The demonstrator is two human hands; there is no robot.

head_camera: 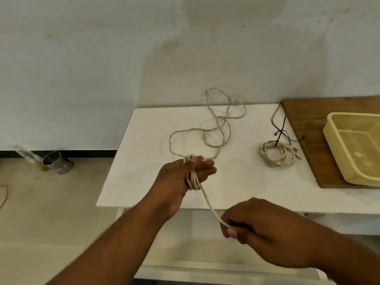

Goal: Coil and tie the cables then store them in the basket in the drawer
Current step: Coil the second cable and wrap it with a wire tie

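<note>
Several turns of a cream cable (pixel 213 128) are seen wound around the left hand (pixel 186 175), which is held flat above the near part of the white counter (pixel 144 161) with its fingers (pixel 205 167) extended and kept together, so that the loops are carried across the palm rather than pinched. From the lower edge of these loops one strand is drawn taut, down and to the right, into the right hand (pixel 261 229). There the strand is gripped between thumb and curled fingers, which are closed tightly on it just in front of the counter's near edge. The remainder of the cable (still loose and twisted) is spread in open curves over the middle of the counter, and its far loop is propped against the wall (pixel 102 58). A second cream cable (pixel 275 154), already coiled into a ring, is laid to the right, with a thin black cord (pixel 278 122) running across its upper edge. Further right, a wooden board (pixel 304 120) is set on the counter, and a pale yellow basket (pixel 349 149) is rested on it, tilted. A metal can (pixel 57 162) is seen on its side on the floor (pixel 51 212) to the left.
</note>
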